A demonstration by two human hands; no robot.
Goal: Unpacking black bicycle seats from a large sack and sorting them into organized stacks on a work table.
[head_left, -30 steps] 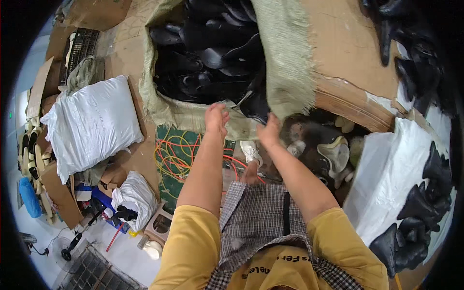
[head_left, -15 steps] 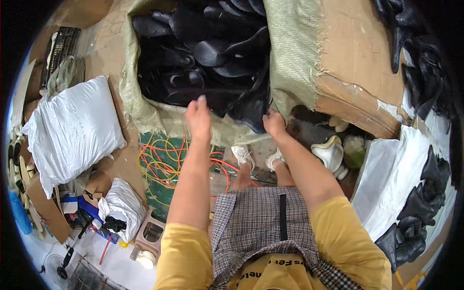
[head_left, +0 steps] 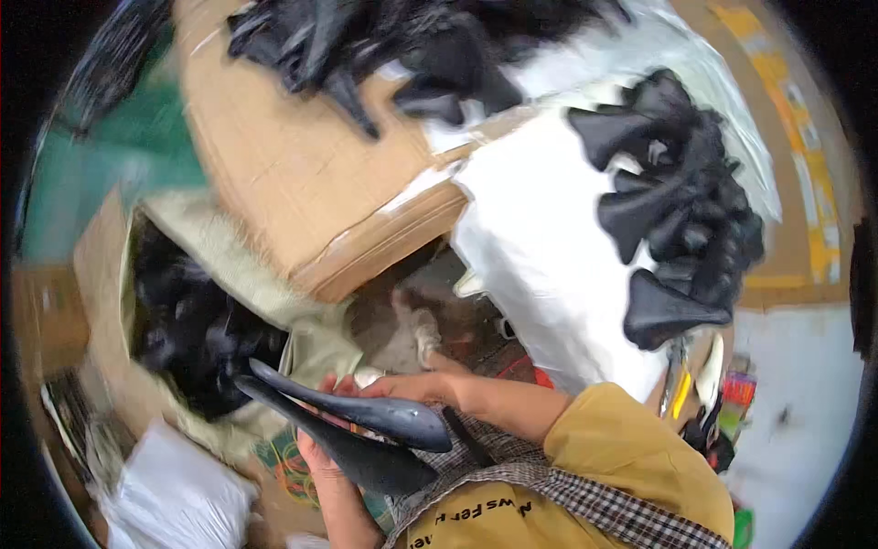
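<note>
In front of my body I hold a glossy black saddle-shaped piece (head_left: 384, 416), with two long halves narrowing to tips at the left. Whether it is one piece or two together I cannot tell. My left hand (head_left: 317, 455) grips it from below, its fingers partly hidden behind the lower half. Along the far side of the upper half lies my right hand (head_left: 402, 388), fingers closed against it. Left of my hands is an open woven sack (head_left: 315, 352) full of similar black pieces (head_left: 197, 316).
Ahead stands a large cardboard box (head_left: 293, 174) with black pieces (head_left: 343, 55) on top. To the right, a white-covered surface (head_left: 540, 229) bears more black saddle-shaped pieces (head_left: 681, 210). A white plastic bag (head_left: 183, 489) lies at the lower left. Tools (head_left: 679, 389) lie beyond the covered surface.
My view has turned right, so the sack is now at the left. Both hands have left the sack and come close to my body, now holding the black saddle-shaped piece.
</note>
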